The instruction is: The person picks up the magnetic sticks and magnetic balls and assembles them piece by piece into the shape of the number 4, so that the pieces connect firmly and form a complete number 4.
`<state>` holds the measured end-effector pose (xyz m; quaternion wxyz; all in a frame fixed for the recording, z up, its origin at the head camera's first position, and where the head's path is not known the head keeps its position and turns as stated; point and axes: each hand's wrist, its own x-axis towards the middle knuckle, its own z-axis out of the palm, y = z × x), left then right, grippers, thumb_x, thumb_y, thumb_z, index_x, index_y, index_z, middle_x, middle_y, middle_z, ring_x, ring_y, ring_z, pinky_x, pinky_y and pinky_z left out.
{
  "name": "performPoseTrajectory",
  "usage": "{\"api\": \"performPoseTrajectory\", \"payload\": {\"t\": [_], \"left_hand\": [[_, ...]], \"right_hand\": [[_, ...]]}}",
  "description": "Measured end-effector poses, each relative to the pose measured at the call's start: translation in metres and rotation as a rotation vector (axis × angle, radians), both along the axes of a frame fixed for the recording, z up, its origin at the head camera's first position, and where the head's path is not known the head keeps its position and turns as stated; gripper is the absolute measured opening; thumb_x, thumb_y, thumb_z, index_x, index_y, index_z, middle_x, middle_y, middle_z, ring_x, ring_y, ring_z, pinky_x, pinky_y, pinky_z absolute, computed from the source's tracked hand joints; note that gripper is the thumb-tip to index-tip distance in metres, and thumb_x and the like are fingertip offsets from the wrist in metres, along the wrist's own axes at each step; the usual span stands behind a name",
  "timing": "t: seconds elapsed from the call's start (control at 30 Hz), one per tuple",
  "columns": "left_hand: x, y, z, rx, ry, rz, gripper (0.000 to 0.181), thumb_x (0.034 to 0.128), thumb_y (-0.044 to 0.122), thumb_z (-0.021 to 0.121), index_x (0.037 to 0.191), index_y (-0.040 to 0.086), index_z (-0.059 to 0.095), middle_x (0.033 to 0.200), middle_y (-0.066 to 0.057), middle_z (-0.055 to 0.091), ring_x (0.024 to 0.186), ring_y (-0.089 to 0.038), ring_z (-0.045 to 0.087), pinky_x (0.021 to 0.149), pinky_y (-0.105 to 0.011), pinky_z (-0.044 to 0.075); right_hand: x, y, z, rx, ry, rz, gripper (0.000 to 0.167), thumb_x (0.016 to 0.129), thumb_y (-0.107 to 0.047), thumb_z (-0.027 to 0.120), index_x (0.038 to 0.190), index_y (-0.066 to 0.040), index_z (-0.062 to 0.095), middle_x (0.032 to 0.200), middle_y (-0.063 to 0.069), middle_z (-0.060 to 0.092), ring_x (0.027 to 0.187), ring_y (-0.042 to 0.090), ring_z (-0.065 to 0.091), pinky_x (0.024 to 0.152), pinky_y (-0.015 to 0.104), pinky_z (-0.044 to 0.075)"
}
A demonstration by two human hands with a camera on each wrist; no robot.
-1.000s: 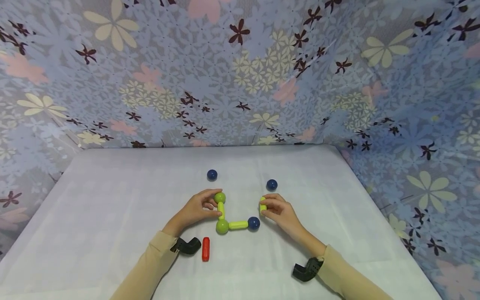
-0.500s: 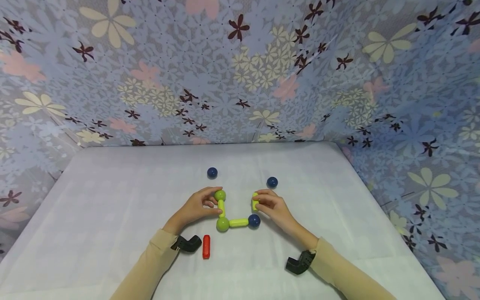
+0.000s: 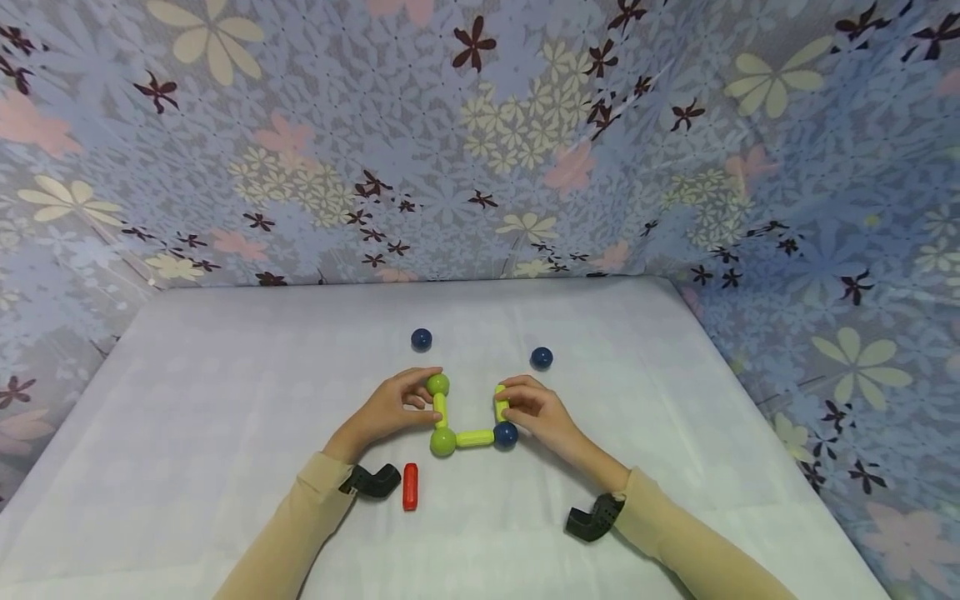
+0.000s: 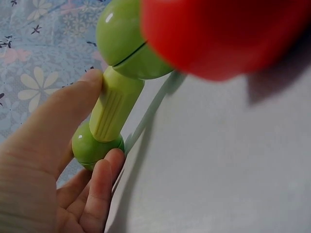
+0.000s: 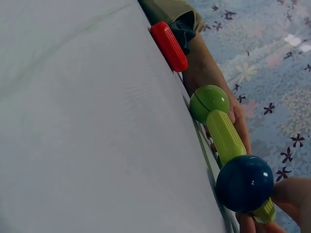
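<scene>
Two green balls and a blue ball (image 3: pixel 506 434) are linked by yellow-green rods in an L on the table. My left hand (image 3: pixel 390 408) grips the left side, fingers at the upper green ball (image 3: pixel 438 384) and thumb on the upright rod (image 4: pixel 112 104). Between thumb and fingers, my right hand (image 3: pixel 542 412) pinches another yellow-green rod (image 3: pixel 501 403), its lower end against the blue ball. In the right wrist view that rod (image 5: pixel 265 211) meets the blue ball (image 5: pixel 245 183); whether it is joined I cannot tell.
A red rod (image 3: pixel 410 487) lies near my left wrist. Two loose blue balls, one at the back left (image 3: pixel 422 339) and one at the back right (image 3: pixel 542 358), rest beyond the hands. Flowered cloth (image 3: pixel 420 150) hangs behind the white-covered table (image 3: pixel 225 375).
My right hand has moved left with its rod, bringing the rod's lower end to the blue ball. The left hand keeps its hold on the linked pieces.
</scene>
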<state>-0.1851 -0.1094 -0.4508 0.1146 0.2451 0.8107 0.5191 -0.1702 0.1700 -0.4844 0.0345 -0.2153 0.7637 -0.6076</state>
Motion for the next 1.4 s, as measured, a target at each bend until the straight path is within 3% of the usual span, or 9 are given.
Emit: {"api": "performPoseTrajectory", "payload": {"t": [0.17, 0.4, 0.7, 0.8, 0.97, 1.1, 1.2, 1.3, 1.4], "left_hand": [[0.000, -0.001, 0.000, 0.001, -0.001, -0.007, 0.069, 0.0785, 0.006, 0.076, 0.138, -0.005, 0.043, 0.124, -0.023, 0.055, 0.100, -0.033, 0.060, 0.090, -0.040, 0.054], [0.000, -0.001, 0.000, 0.001, 0.003, -0.004, 0.069, 0.0789, 0.006, 0.075, 0.139, -0.005, 0.043, 0.125, -0.023, 0.054, 0.100, -0.033, 0.060, 0.090, -0.040, 0.054], [0.002, -0.006, 0.001, 0.008, 0.006, 0.010, 0.069, 0.0791, 0.006, 0.075, 0.139, -0.005, 0.042, 0.124, -0.023, 0.054, 0.100, -0.035, 0.059, 0.089, -0.039, 0.055], [0.003, -0.006, 0.002, 0.008, 0.005, 0.004, 0.070, 0.0792, 0.006, 0.075, 0.139, -0.005, 0.042, 0.125, -0.023, 0.054, 0.100, -0.035, 0.059, 0.089, -0.038, 0.055], [0.000, -0.007, -0.003, 0.004, 0.010, 0.008, 0.070, 0.0786, 0.005, 0.075, 0.139, -0.005, 0.042, 0.126, -0.022, 0.054, 0.100, -0.034, 0.060, 0.089, -0.037, 0.055], [-0.010, -0.006, -0.020, 0.009, 0.020, 0.008, 0.071, 0.0782, 0.004, 0.075, 0.140, -0.004, 0.041, 0.128, -0.023, 0.052, 0.101, -0.035, 0.060, 0.089, -0.039, 0.055], [-0.016, -0.004, -0.033, 0.009, 0.018, 0.001, 0.072, 0.0782, 0.006, 0.076, 0.141, -0.001, 0.041, 0.131, -0.021, 0.052, 0.102, -0.032, 0.060, 0.090, -0.036, 0.055], [-0.018, -0.004, -0.036, 0.016, 0.014, -0.003, 0.072, 0.0778, 0.010, 0.078, 0.141, 0.003, 0.043, 0.130, -0.017, 0.053, 0.100, -0.027, 0.061, 0.088, -0.029, 0.055], [-0.018, -0.004, -0.036, 0.018, 0.017, -0.004, 0.072, 0.0774, 0.014, 0.079, 0.140, 0.006, 0.045, 0.128, -0.015, 0.055, 0.098, -0.022, 0.061, 0.086, -0.024, 0.055]], "right_hand": [[0.001, 0.000, 0.001, 0.007, 0.014, 0.003, 0.029, 0.086, 0.002, 0.064, 0.113, 0.010, 0.062, 0.124, 0.027, 0.053, 0.093, 0.007, 0.060, 0.083, 0.013, 0.051], [-0.001, 0.001, 0.002, 0.086, 0.005, -0.015, 0.033, 0.088, -0.002, 0.064, 0.120, 0.004, 0.060, 0.122, 0.023, 0.055, 0.081, 0.001, 0.055, 0.069, 0.014, 0.048], [-0.005, -0.003, 0.008, 0.072, -0.013, 0.003, 0.032, 0.091, -0.002, 0.060, 0.122, 0.007, 0.058, 0.119, 0.026, 0.054, 0.081, 0.001, 0.057, 0.063, 0.016, 0.049], [-0.010, -0.001, 0.012, 0.102, 0.071, -0.081, 0.028, 0.089, -0.001, 0.063, 0.116, 0.006, 0.062, 0.114, 0.024, 0.058, 0.079, 0.003, 0.056, 0.064, 0.016, 0.049], [-0.031, 0.009, 0.016, 0.149, 0.249, -0.362, 0.018, 0.085, 0.000, 0.067, 0.103, 0.003, 0.068, 0.099, 0.017, 0.062, 0.075, 0.014, 0.054, 0.062, 0.015, 0.044], [-0.044, 0.018, 0.015, 0.202, 0.260, -0.517, 0.023, 0.081, 0.001, 0.071, 0.103, 0.001, 0.067, 0.103, 0.016, 0.057, 0.089, 0.025, 0.052, 0.072, 0.023, 0.043], [-0.046, 0.023, 0.012, 0.235, 0.224, -0.530, 0.031, 0.077, 0.001, 0.072, 0.107, 0.003, 0.066, 0.110, 0.018, 0.053, 0.103, 0.032, 0.049, 0.085, 0.038, 0.047], [-0.046, 0.026, 0.010, 0.251, 0.191, -0.491, 0.039, 0.076, 0.000, 0.073, 0.114, 0.004, 0.063, 0.118, 0.021, 0.051, 0.112, 0.036, 0.048, 0.094, 0.051, 0.046], [-0.047, 0.027, 0.007, 0.281, 0.166, -0.456, 0.046, 0.077, -0.002, 0.072, 0.121, 0.003, 0.060, 0.123, 0.021, 0.052, 0.116, 0.037, 0.049, 0.097, 0.052, 0.046]]}}
